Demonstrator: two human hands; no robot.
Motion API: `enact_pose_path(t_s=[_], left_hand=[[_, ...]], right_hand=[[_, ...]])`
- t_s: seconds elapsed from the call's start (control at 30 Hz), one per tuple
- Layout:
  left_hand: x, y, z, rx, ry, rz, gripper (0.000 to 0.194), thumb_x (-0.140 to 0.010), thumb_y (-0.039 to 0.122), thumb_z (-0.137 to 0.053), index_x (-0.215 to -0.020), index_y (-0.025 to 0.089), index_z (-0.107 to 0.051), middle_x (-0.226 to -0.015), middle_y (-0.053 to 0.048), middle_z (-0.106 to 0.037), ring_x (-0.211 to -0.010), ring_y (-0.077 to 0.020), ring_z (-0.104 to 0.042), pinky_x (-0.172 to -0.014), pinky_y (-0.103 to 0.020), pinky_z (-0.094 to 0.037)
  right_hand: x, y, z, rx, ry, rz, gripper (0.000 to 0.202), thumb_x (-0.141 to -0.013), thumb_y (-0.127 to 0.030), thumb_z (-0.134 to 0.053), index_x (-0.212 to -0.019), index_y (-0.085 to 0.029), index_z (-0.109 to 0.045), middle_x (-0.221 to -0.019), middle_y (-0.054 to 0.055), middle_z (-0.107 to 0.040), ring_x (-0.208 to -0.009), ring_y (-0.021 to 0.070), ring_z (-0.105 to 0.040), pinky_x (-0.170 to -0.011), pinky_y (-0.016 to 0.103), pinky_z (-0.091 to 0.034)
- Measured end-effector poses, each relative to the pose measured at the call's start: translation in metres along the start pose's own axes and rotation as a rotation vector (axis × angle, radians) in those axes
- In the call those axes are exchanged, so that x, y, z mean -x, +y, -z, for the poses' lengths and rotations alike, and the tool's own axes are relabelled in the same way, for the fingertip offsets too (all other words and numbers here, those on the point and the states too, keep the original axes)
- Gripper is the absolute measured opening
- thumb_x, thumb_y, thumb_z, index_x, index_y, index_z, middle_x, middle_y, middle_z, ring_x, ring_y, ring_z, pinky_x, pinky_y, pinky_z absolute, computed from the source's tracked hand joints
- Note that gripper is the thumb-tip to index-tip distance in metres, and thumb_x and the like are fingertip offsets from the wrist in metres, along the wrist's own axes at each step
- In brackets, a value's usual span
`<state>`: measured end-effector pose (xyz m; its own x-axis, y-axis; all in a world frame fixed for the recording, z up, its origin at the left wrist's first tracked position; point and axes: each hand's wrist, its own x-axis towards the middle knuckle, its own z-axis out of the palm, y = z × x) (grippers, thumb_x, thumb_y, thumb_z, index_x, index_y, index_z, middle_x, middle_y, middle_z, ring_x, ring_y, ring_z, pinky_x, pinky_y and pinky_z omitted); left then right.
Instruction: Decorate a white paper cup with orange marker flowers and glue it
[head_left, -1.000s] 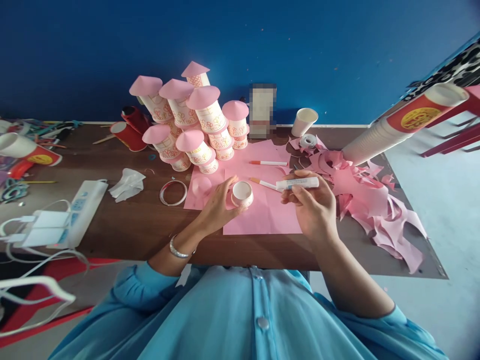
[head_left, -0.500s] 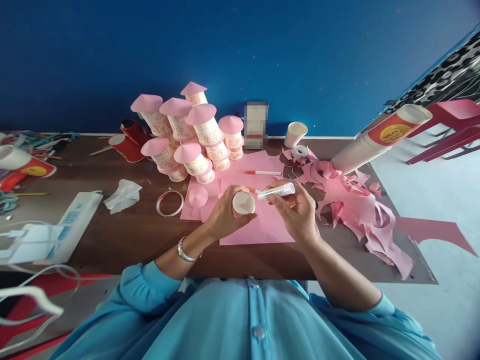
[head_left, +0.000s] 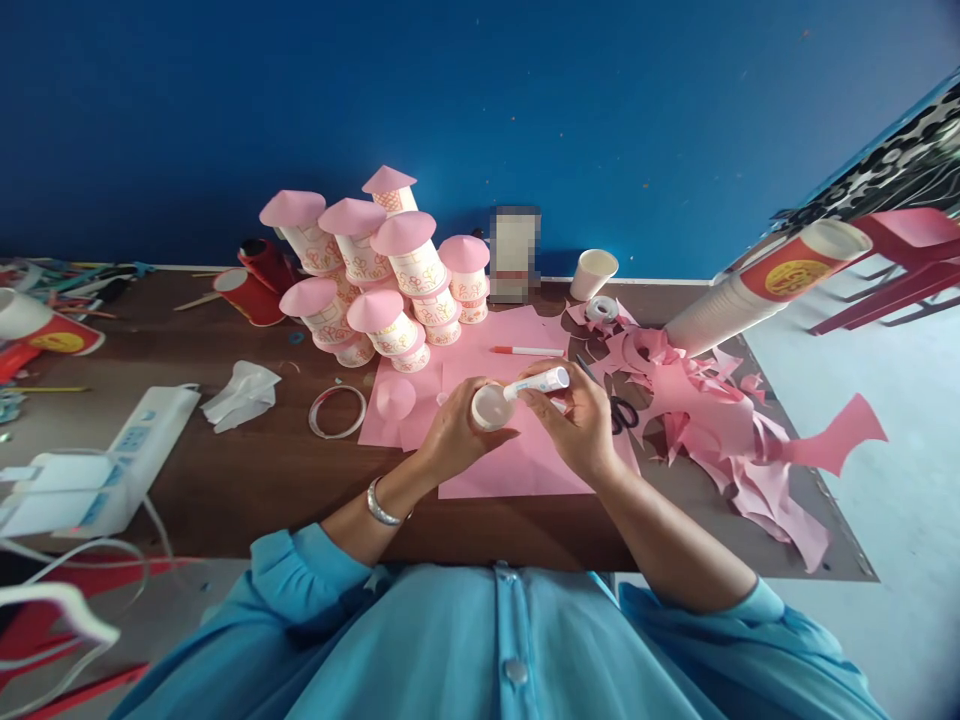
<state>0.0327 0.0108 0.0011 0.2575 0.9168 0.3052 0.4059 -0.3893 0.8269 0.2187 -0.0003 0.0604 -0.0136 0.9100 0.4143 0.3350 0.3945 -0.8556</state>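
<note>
My left hand (head_left: pixel 457 430) is wrapped round a small white paper cup (head_left: pixel 492 408), its round face turned up toward me. In my right hand (head_left: pixel 574 425) is a white glue stick (head_left: pixel 541 382), tilted, with its tip at the cup's upper right rim. Both hands are over pink paper sheets (head_left: pixel 517 465) on the brown table. Behind them to the left stand stacked decorated cups (head_left: pixel 416 272) with pink cone tops. A small pink cone (head_left: pixel 396 399) lies on the paper, and a red and white marker (head_left: pixel 527 351) lies beyond my hands.
Black scissors (head_left: pixel 624 414) lie right of my right hand. Pink scraps (head_left: pixel 697 395) and a long stack of cups (head_left: pixel 739 298) are further right. A tape ring (head_left: pixel 337 411), crumpled tissue (head_left: pixel 240 395) and a power strip (head_left: pixel 142 450) lie left. A white cup (head_left: pixel 594 274) stands behind.
My right hand has moved left, bringing the glue stick's tip to the cup's rim. The scissors now show beside my right hand.
</note>
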Motion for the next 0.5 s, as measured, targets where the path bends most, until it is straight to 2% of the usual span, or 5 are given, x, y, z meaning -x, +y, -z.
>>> enact_pose_path(t_s=[0.17, 0.27, 0.4, 0.5], left_hand=[[0.0008, 0.0009, 0.0018, -0.029, -0.043, -0.050, 0.052, -0.075, 0.014, -0.075, -0.120, 0.024, -0.052, -0.113, -0.005, -0.067, -0.098, -0.0225, -0.067, -0.080, -0.036, -0.057], [0.0008, 0.0005, 0.0032, -0.042, -0.071, -0.086, 0.050, -0.078, 0.011, -0.066, -0.124, 0.023, -0.050, -0.115, -0.007, -0.065, -0.099, -0.0222, -0.066, -0.081, -0.037, -0.058], [-0.0006, 0.0007, 0.0041, -0.088, -0.054, -0.116, 0.047, -0.080, 0.014, -0.067, -0.123, 0.023, -0.052, -0.114, -0.008, -0.066, -0.105, -0.0251, -0.065, -0.088, -0.041, -0.056], [-0.0017, 0.0012, 0.0043, -0.135, -0.053, -0.137, 0.050, -0.076, 0.015, -0.073, -0.121, 0.023, -0.053, -0.114, -0.007, -0.068, -0.109, -0.0275, -0.063, -0.093, -0.044, -0.054]], right_hand=[[-0.0003, 0.0034, -0.0031, -0.044, 0.011, -0.010, 0.010, -0.092, -0.033, -0.071, -0.095, -0.024, -0.069, -0.092, 0.002, -0.074, -0.081, 0.0171, -0.070, -0.070, 0.028, -0.059], [0.0000, 0.0062, -0.0039, -0.050, 0.018, -0.015, 0.008, -0.092, -0.031, -0.071, -0.096, -0.024, -0.069, -0.092, 0.002, -0.074, -0.080, 0.0170, -0.070, -0.070, 0.028, -0.059], [0.0007, 0.0083, -0.0035, 0.008, 0.006, 0.021, 0.007, -0.093, -0.031, -0.069, -0.096, -0.025, -0.068, -0.091, 0.001, -0.074, -0.078, 0.0168, -0.069, -0.069, 0.028, -0.058], [0.0015, 0.0100, -0.0026, 0.081, 0.010, 0.090, 0.005, -0.094, -0.029, -0.069, -0.097, -0.025, -0.067, -0.093, 0.002, -0.074, -0.082, 0.0178, -0.070, -0.074, 0.030, -0.058]])
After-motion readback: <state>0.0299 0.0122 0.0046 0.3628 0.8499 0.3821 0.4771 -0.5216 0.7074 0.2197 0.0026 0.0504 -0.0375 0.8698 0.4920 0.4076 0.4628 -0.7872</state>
